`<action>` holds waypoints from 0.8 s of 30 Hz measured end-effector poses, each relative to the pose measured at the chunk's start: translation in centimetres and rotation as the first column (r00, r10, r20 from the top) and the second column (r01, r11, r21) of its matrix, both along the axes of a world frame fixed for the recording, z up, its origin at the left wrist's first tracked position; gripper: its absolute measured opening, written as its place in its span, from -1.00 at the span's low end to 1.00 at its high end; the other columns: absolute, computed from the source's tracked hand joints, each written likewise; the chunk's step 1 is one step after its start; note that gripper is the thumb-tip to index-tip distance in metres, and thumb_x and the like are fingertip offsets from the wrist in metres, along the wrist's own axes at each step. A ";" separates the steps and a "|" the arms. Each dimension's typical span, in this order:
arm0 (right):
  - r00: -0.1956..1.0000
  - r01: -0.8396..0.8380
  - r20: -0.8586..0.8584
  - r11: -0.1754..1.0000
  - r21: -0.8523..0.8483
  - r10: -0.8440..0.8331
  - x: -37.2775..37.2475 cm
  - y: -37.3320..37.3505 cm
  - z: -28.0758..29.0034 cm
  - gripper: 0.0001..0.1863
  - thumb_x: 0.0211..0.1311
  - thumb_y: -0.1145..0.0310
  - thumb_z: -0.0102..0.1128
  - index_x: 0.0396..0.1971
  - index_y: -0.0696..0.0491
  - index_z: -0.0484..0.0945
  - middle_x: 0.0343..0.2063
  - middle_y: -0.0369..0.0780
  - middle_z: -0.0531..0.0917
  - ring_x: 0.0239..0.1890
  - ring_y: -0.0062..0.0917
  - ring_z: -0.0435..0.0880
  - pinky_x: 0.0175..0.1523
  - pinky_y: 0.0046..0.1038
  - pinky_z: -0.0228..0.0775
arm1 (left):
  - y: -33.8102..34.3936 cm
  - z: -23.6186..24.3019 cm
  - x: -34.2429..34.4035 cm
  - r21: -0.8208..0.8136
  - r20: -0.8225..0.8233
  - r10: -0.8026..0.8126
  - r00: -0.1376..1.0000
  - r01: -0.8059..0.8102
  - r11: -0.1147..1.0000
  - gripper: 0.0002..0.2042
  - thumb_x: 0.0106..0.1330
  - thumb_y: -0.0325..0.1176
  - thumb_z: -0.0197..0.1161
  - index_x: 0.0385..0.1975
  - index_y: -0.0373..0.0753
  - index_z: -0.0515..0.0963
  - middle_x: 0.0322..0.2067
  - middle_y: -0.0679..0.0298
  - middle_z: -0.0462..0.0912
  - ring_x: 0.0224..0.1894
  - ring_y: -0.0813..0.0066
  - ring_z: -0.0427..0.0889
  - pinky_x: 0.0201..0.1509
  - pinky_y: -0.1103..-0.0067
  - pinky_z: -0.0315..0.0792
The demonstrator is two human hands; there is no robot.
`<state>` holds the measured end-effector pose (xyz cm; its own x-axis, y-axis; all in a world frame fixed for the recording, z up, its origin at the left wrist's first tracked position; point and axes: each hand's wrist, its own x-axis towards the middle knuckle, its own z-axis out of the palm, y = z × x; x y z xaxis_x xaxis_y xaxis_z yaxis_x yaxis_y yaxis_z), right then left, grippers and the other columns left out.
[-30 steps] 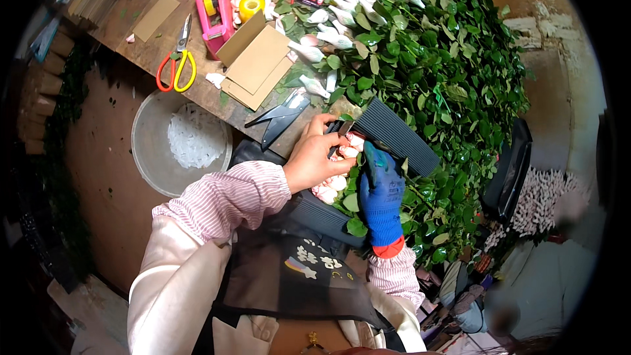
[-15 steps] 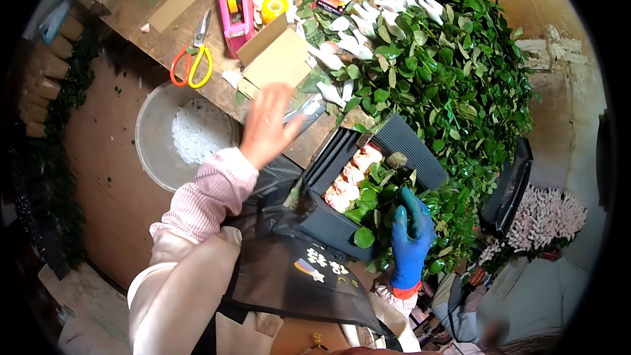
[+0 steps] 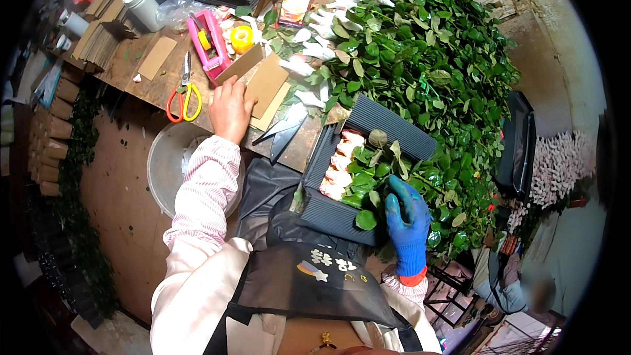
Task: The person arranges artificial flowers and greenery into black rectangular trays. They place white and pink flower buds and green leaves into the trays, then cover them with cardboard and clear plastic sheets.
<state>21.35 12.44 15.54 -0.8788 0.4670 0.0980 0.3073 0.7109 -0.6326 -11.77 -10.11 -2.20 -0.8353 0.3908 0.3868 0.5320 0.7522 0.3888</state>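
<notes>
My bare left hand [image 3: 230,110] rests at the near-left end of folded brown cardboard [image 3: 268,85] on the wooden table. Its thumb is spread from the fingers, and no firm grip shows. My right hand [image 3: 407,213], in a blue glove, lies against leafy rose stems [image 3: 368,187]. A gap shows between its curved fingers and thumb. Pale pink roses [image 3: 338,167] lie in a row inside a dark corrugated wrapper [image 3: 394,131], their leaves trailing towards the glove. Between the cardboard and the wrapper lies a dark-handled bladed tool [image 3: 287,133].
Scissors [image 3: 185,95] with red and yellow handles lie near the pink tape dispenser [image 3: 209,46] and a yellow tape roll [image 3: 241,39]. A big heap of leafy stems [image 3: 434,72] covers the right side. Below the table edge stands a pale bucket [image 3: 164,171].
My left hand has come down onto the cardboard from its blurred reach above the table edge. The right hand keeps its place at the rose stems. The whole view has shifted.
</notes>
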 end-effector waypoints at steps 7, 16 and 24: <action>1.000 -0.005 0.026 0.986 -0.165 0.009 -0.3 -1.0 -0.4 -0.66 0.33 0.39 0.29 0.07 0.15 0.69 -0.09 -0.05 0.77 -0.04 -0.22 0.76 0.12 -0.27 0.56 | -1.2 1.8 0.9 0.558 0.487 -0.098 0.868 -0.222 0.800 -0.85 0.26 -0.41 0.50 -0.32 -0.26 0.63 -0.49 0.44 0.63 -0.45 0.76 0.47 -0.36 0.67 0.41; 0.967 0.216 0.252 0.616 -0.757 -0.029 -3.4 0.2 -0.1 -0.59 0.47 0.12 0.24 0.04 0.18 0.58 -0.38 -0.31 0.63 -0.49 -0.65 0.62 -0.39 -0.59 0.51 | 4.4 13.4 14.1 0.691 0.631 -0.705 0.324 0.178 0.701 -0.83 0.32 -0.36 0.49 -0.29 -0.24 0.60 -0.44 0.42 0.57 -0.44 0.76 0.49 -0.36 0.68 0.39; 0.911 0.270 0.393 0.537 -0.799 0.127 -4.8 2.7 -4.7 -0.61 0.45 0.12 0.29 -0.12 0.21 0.63 -0.46 -0.28 0.70 -0.54 -0.64 0.66 -0.42 -0.58 0.51 | 6.4 12.3 10.7 0.445 0.139 -0.800 0.584 0.684 0.577 -0.83 0.31 -0.37 0.41 -0.19 -0.25 0.64 -0.39 0.21 0.60 -0.36 0.26 0.66 -0.26 0.44 0.53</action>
